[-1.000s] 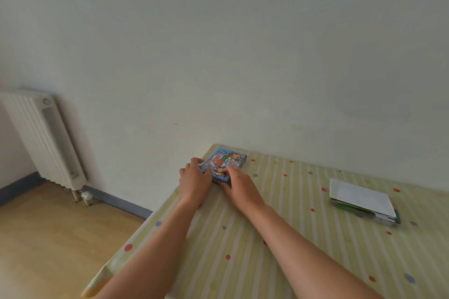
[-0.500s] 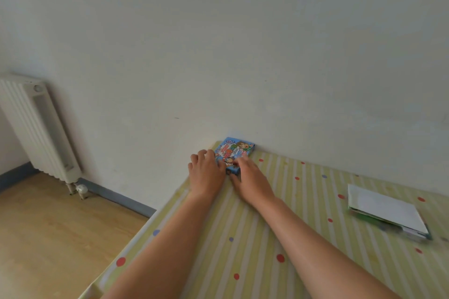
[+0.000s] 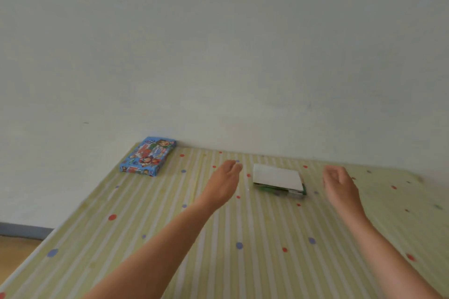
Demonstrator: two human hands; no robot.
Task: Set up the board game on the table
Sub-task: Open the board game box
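Observation:
A blue game box (image 3: pixel 147 156) with cartoon figures lies flat in the table's far left corner against the wall. A folded board (image 3: pixel 277 179), white on top with a green edge below, lies at the middle back of the table. My left hand (image 3: pixel 224 181) hovers just left of the board with relaxed fingers and holds nothing. My right hand (image 3: pixel 339 183) hovers to the board's right, fingers loosely curled, also with nothing in it. Neither hand touches the board.
The table (image 3: pixel 170 238) wears a yellow-green striped cloth with red and blue dots and stands against a white wall. Its left edge drops to a wooden floor (image 3: pixel 14 252) with a grey skirting board.
Both hands let go of the blue box and moved right to either side of the folded board. The view swung right, so the radiator is out of sight.

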